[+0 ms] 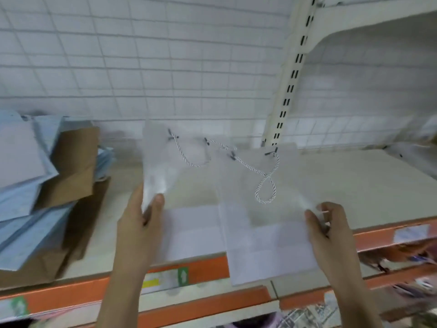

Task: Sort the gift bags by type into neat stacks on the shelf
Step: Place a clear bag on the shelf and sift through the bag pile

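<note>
The white wire-grid back wall (146,58) fills the upper half of the view, from nine o'clock across to about one o'clock. A cream slotted upright (289,86) runs down from twelve-thirty to the middle, and an upper shelf board (378,17) sits at one to two o'clock. Under them the pale shelf (343,185) spreads from nine to three o'clock, with an orange front edge (208,268) carrying price labels (165,279) at six o'clock.

At nine o'clock a loose, untidy pile of light blue gift bags (21,162) and brown paper gift bags (75,162) lies on the shelf, the brown ones poking out between the blue at slanted angles.

In the centre two translucent white gift bags are held flat just over the shelf. The left translucent bag (179,185) reaches toward eleven o'clock; the right translucent bag (264,233) overlaps its edge and hangs past the orange front edge at five to six o'clock. Motion blur softens both. Twisted silver-white cord handles (264,183) lie across them, one looping into a figure eight at the centre.

The left hand (139,223), at seven o'clock, pinches the left bag's lower left edge, thumb on top. The right hand (328,228), at four o'clock, grips the right bag's right edge with curled fingers and thumb pressed on its face
</note>
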